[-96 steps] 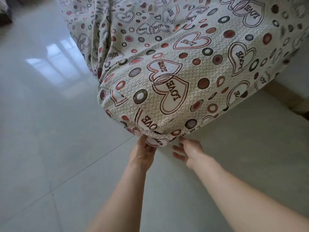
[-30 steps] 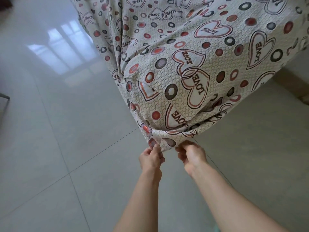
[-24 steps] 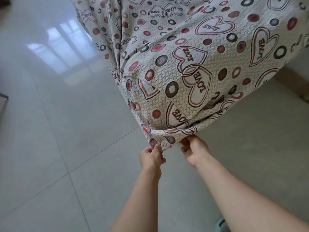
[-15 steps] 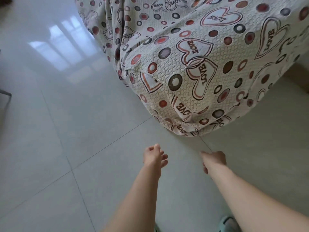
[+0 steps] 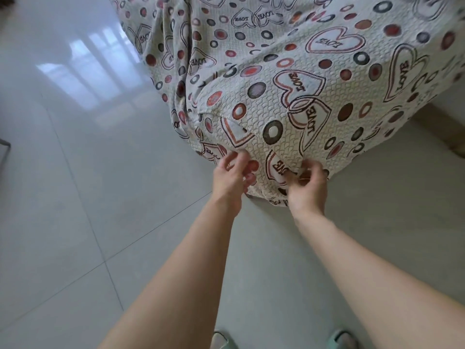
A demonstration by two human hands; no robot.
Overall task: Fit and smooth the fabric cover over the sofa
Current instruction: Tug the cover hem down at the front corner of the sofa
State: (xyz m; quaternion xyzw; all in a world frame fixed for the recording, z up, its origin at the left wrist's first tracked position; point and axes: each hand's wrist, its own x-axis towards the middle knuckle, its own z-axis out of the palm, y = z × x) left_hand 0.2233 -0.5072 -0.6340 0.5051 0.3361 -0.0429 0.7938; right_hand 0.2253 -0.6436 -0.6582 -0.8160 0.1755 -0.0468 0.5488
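Half a second ago both hands hung clear of the cover [image 5: 289,96]. Now the left hand [image 5: 230,178] and right hand [image 5: 308,188] each pinch a fold at its lower corner.

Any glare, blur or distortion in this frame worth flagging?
Head view: window glare on the glossy floor, upper left; left hand and right hand motion-blurred against the cover; cover print sharp at centre, softer toward the top edge; wide-angle stretch toward the borders.
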